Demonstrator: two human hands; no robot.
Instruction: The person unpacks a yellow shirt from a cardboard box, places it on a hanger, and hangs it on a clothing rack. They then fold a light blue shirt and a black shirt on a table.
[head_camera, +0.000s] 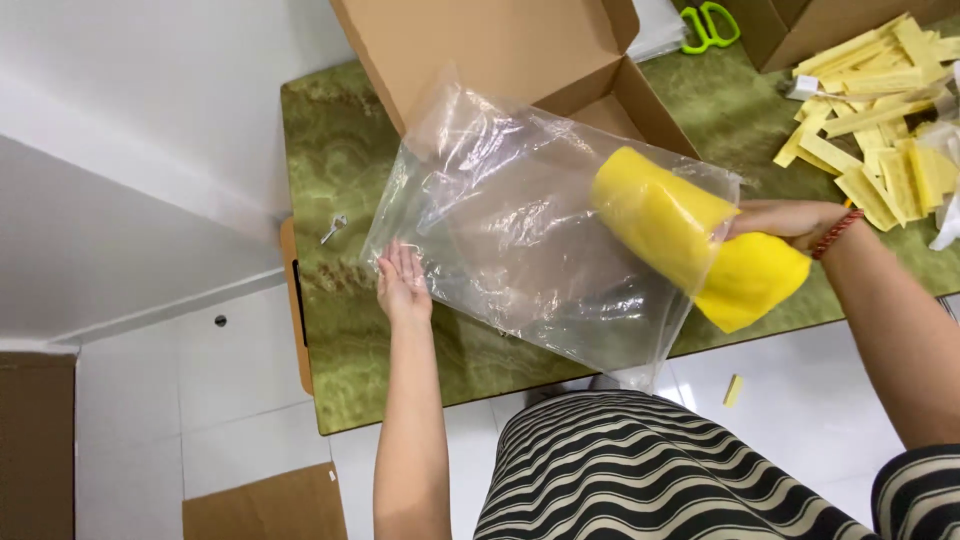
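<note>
Right hand (790, 222) grips the yellow foam roll (690, 235), about half inside the clear plastic bag (520, 240). Left hand (402, 283), fingers flat together, steadies the bag's far end. I judge insertion half done; open cardboard box (500, 45) sits behind the bag.

Green scissors (708, 25) and yellow strips (880, 110) lie beside an open cardboard box (500, 45).
</note>
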